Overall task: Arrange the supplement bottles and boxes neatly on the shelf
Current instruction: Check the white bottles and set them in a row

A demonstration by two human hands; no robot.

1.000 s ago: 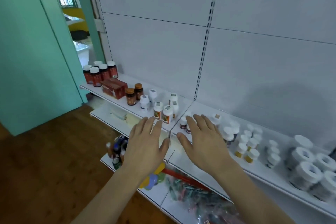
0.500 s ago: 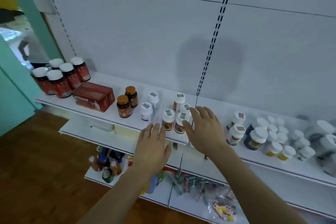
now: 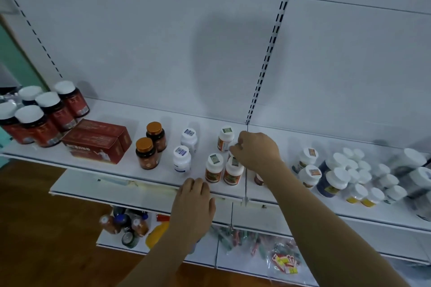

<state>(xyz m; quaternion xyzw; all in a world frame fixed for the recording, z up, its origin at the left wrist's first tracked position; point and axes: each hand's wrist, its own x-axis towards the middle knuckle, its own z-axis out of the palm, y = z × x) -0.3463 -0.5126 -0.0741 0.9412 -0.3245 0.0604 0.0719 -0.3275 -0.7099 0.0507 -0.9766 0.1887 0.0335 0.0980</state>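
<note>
The white shelf [image 3: 163,177] carries dark red bottles with white caps [image 3: 46,112] at the left, then two red boxes [image 3: 98,142], two amber bottles with orange caps [image 3: 149,151] and two white bottles with blue labels [image 3: 183,158]. Three orange-labelled white-capped bottles [image 3: 213,168] stand near the shelf joint. My right hand [image 3: 256,149] is over that group, fingers curled round the cap of a small white-capped bottle that it mostly hides. My left hand [image 3: 193,207] hovers at the shelf's front edge, fingers relaxed and holding nothing.
Several white-capped bottles of mixed sizes [image 3: 338,175] crowd the right shelf section. Lower shelves hold small bottles [image 3: 121,226] and clear bags of packets [image 3: 279,256]. A slotted upright [image 3: 268,53] splits the back panel. Wooden floor [image 3: 35,228] lies at the lower left.
The view moved closer to the shelf. My right hand reached further in and its fingers curled onto a small bottle. My left hand stayed low by the shelf edge.
</note>
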